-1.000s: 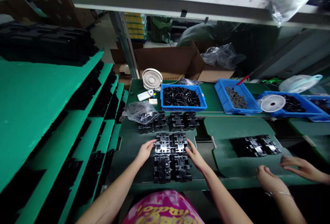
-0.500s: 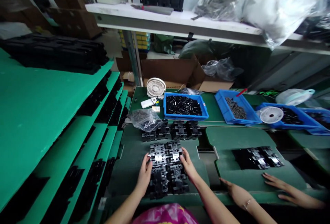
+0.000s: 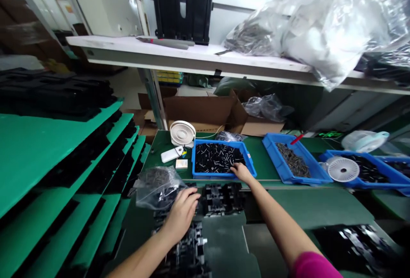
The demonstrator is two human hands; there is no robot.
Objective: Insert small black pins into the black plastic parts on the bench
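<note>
My right hand [image 3: 242,172] reaches over the near right side of a blue bin [image 3: 252,168], with bent fingertips drawn together on the small black pieces [image 3: 218,157] inside. What those fingers pinch, if anything, is too small to make out. My left hand [image 3: 183,210] is above the bench, fingers stretched forward and a little curved, holding nothing that I can see. Beside it lies a clear plastic bag [image 3: 160,188] of small parts. Black moulded plastic parts [image 3: 221,199] stand behind and right of it; more black moulded parts [image 3: 192,248] lie below, partly covered by my forearm.
A white fan [image 3: 182,133], a white phone-like device [image 3: 172,154] and a small box [image 3: 181,164] stand left of the bin. Another blue bin [image 3: 290,158] holds grey pins. Green shelves [image 3: 54,135] carry black parts at left. A white shelf [image 3: 205,51] crosses overhead.
Both my hands have left the group of black parts. The right hand has gone forward into the blue bin; the left has moved forward beside the plastic bag. The view has shifted.
</note>
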